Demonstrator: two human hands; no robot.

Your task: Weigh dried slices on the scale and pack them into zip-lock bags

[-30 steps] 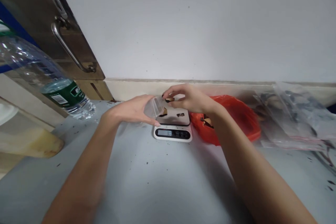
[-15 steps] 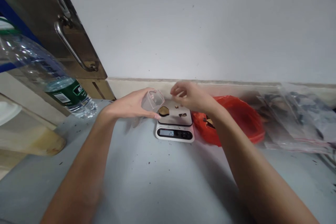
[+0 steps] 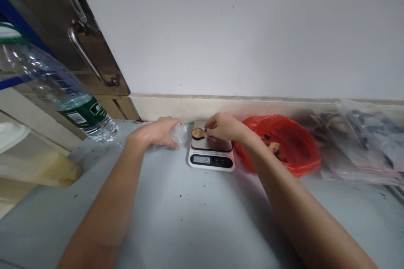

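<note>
A small white kitchen scale (image 3: pixel 211 155) stands on the grey counter by the wall, its display lit. A brown dried slice (image 3: pixel 198 133) lies on its platform. My left hand (image 3: pixel 158 132) rests low beside the scale's left edge, its fingers wrapped round a small clear plastic bag (image 3: pixel 180 133). My right hand (image 3: pixel 222 127) lies over the platform with fingertips pinched together right next to the brown slice; what they pinch, if anything, is hidden.
A red plastic bag (image 3: pixel 285 143) holding brown pieces lies right of the scale. Clear zip bags (image 3: pixel 356 143) are piled at the far right. A large water bottle (image 3: pixel 63 96) leans at the left, under a metal cabinet handle (image 3: pixel 90 61). Dark crumbs dot the counter.
My left hand has lowered the clear bag from above the scale down to the counter. My right hand has dropped from the bag's mouth onto the platform. The scale reading fell.
</note>
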